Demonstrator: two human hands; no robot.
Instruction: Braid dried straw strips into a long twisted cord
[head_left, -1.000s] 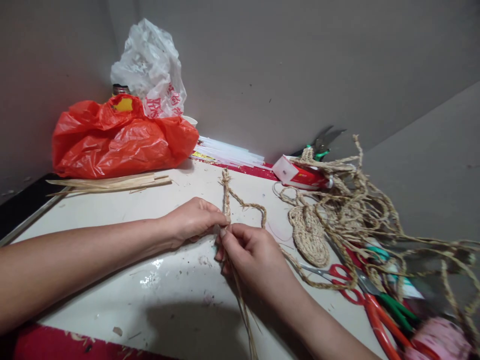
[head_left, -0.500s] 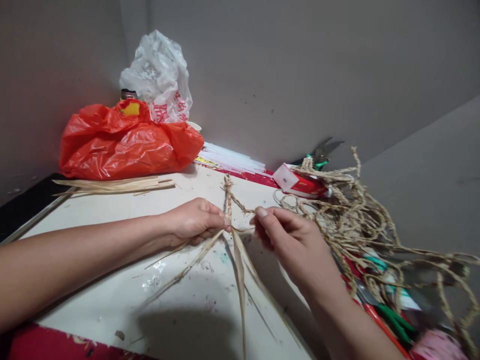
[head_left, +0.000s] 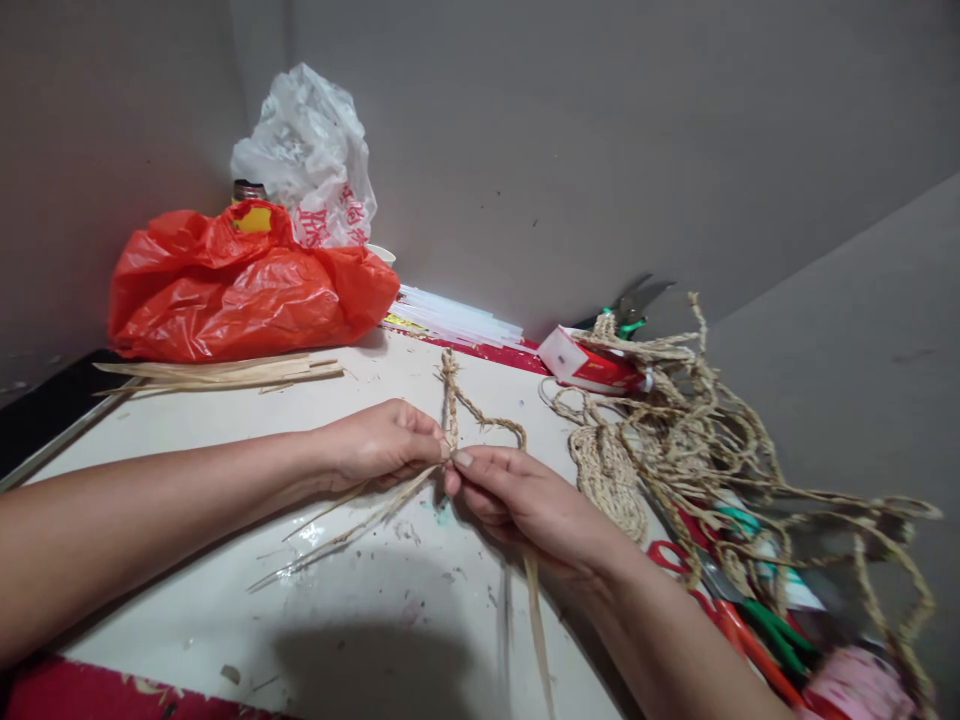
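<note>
While the lower end of the braid point(head_left: 451, 405) is pinched between the thumb and fingers of the left hand point(head_left: 397, 440), the same end is gripped by the thumb and forefinger of the right hand point(head_left: 521, 490); the two sets of fingertips are brought together. The braid is located to the right of the red bag point(head_left: 255, 300) and nearer to the viewer. It is formed as a narrow, straw-coloured plait with a rough, knotted far end. From near that end, a twisted cord point(head_left: 491, 418) is led farther from the bag and is partly hidden behind the right hand. Loose strands point(head_left: 379, 518) are spread below both hands; their tips are directed toward the viewer.

The white board point(head_left: 217, 620) is bordered by a dark red strip point(head_left: 510, 352) to the right of the bag and by a red cover point(head_left: 112, 690) in front of it. Room for movement is offered by the board surface in front of the bag, limited by dry strips point(head_left: 225, 372) laid just before it. Well to the right of the bag, space is occupied by an oval coiled piece point(head_left: 604, 480), a heap of cord point(head_left: 697, 430) and red-handled scissors point(head_left: 667, 556). A grey wall point(head_left: 487, 130) is positioned behind the bag.
</note>
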